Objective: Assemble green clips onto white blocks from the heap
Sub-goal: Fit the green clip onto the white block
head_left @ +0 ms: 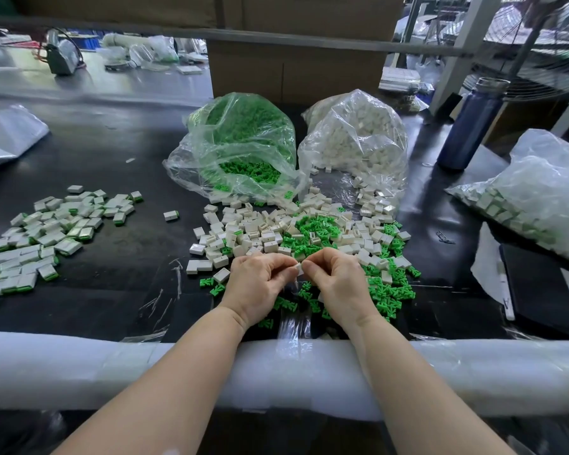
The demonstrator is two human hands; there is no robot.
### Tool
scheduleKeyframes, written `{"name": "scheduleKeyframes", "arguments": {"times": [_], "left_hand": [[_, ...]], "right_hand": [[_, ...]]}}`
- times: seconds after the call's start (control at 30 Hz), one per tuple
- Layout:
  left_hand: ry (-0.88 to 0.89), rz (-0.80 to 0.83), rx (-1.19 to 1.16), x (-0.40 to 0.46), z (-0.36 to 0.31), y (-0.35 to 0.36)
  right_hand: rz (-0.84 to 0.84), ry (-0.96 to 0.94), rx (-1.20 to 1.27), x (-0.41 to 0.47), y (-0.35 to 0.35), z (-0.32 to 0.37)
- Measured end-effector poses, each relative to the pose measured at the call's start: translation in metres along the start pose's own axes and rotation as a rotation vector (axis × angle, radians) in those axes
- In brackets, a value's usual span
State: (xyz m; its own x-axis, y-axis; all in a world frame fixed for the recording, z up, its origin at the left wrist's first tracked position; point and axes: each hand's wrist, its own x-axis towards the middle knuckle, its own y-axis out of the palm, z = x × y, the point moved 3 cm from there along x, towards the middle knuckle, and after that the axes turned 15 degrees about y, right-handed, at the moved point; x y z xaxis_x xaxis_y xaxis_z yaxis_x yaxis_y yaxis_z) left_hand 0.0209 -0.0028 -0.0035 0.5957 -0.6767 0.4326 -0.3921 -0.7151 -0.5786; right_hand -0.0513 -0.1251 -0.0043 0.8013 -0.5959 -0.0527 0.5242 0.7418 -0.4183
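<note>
A mixed heap (296, 234) of white blocks and green clips lies on the black table in front of me. Just below it, my left hand (260, 284) and my right hand (335, 282) meet with curled fingers, and both pinch one small white block (298, 268) between their fingertips. Whether a clip is in that block is hidden by my fingers. Loose green clips (388, 290) are scattered under and to the right of my hands. A pile of assembled blocks (46, 238) with green edges spreads at the left.
An open bag of green clips (243, 142) and a bag of white blocks (358, 139) stand behind the heap. A blue bottle (470, 126) is at the right, with another bag of parts (539, 198) beside it. White foam padding (79, 366) covers the near table edge.
</note>
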Motion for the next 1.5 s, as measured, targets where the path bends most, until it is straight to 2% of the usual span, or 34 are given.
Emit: {"name": "scheduleKeyframes", "arguments": {"times": [0.73, 0.93, 1.2, 1.5], "left_hand": [[-0.047, -0.019, 0.024, -0.001, -0.011, -0.004], [-0.044, -0.013, -0.046, -0.001, -0.011, -0.004], [0.005, -0.025, -0.076, -0.001, -0.008, -0.003], [0.070, 0.043, 0.072, 0.001, -0.004, -0.001]], "right_hand": [[0.050, -0.104, 0.068, -0.005, -0.001, 0.005], [0.035, -0.090, 0.063, -0.004, 0.000, 0.006], [0.217, -0.060, 0.049, -0.004, 0.005, 0.007], [0.309, 0.017, 0.268, -0.004, 0.003, 0.006]]}}
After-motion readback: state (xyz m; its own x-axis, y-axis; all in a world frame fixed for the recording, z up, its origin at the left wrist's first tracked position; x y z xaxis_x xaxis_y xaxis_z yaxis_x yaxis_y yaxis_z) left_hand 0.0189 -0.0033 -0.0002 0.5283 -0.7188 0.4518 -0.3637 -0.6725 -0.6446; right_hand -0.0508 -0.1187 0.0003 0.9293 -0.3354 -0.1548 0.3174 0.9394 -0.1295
